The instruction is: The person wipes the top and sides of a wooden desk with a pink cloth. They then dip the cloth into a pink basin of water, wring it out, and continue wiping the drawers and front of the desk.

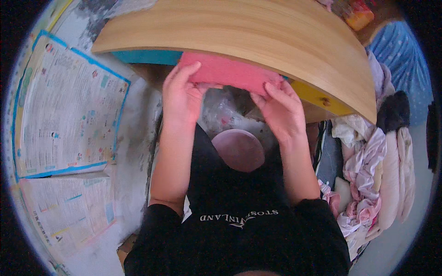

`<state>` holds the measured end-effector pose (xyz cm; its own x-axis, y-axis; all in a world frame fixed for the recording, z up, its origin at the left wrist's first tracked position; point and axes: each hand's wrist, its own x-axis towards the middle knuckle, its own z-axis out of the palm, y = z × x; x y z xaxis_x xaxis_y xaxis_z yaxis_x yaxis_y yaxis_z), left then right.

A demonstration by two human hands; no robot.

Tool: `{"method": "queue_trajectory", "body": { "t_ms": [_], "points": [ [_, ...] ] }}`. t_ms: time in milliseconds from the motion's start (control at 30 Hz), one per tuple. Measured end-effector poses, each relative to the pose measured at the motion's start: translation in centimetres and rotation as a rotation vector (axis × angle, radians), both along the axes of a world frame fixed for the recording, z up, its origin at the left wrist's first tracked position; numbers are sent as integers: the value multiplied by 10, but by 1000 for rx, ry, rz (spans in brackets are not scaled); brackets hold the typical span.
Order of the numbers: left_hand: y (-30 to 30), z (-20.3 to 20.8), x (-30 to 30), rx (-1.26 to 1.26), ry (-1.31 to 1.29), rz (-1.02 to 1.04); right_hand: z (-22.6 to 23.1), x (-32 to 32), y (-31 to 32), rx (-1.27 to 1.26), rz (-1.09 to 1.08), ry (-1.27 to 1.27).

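Counter (pixel 258 32), one, pale wood grain, curved by the lens across the upper view, its near edge above the wearer's lap. Printed sheets (pixel 71 106), blue-bordered, at far left; text too small to tell. Heap of garments (pixel 366 156), pale pink and white, crumpled, right of the wearer. Blue cloth (pixel 400 64), light-spotted, upper right. Teal panel (pixel 149 57), under the counter's edge, left part. Yellow drawer (pixel 313 98), same edge, right part. Round pale pink item (pixel 238 149), between the wearer's legs; whether basin or stool top cannot be told. Clear plastic (pixel 221 115), crumpled, just beyond it. Pink cloth (pixel 235 73), one, apparently folded, held lengthwise just below the counter's near edge, in front of the teal panel; whether it touches the panel cannot be told. Handling, as judged: light, soft, limp unless kept taut, little prone to slip, not fragile; best taken at the two short ends, thumb and fingers on opposite faces. Left grip (pixel 179 99), closed about the cloth's left end, digits lying on the near face and along the lower edge. Right grip (pixel 283 108), pinched at the right end and lower corner. The cloth spans the gap between the two grips, in contact with both, its middle unsupported by either. Knob (pixel 325 101), round, brown, on the yellow drawer, right of the right grip and apart from it.
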<state>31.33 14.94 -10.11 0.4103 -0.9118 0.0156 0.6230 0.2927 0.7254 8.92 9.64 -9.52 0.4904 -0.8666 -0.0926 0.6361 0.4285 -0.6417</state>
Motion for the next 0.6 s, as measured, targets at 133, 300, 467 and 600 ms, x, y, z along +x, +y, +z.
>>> {"method": "queue_trajectory", "body": {
  "t_ms": [133,300,467,600],
  "points": [
    [6,0,87,78,-28,146,0,81,0,6,150,-80],
    [3,3,181,146,-49,368,-9,187,6,32,155,-78],
    [11,-1,253,192,-47,505,-7,258,10,47,313,-201],
    [17,-14,312,223,-85,493,-11,294,9,39,348,-268]
  ]
}}
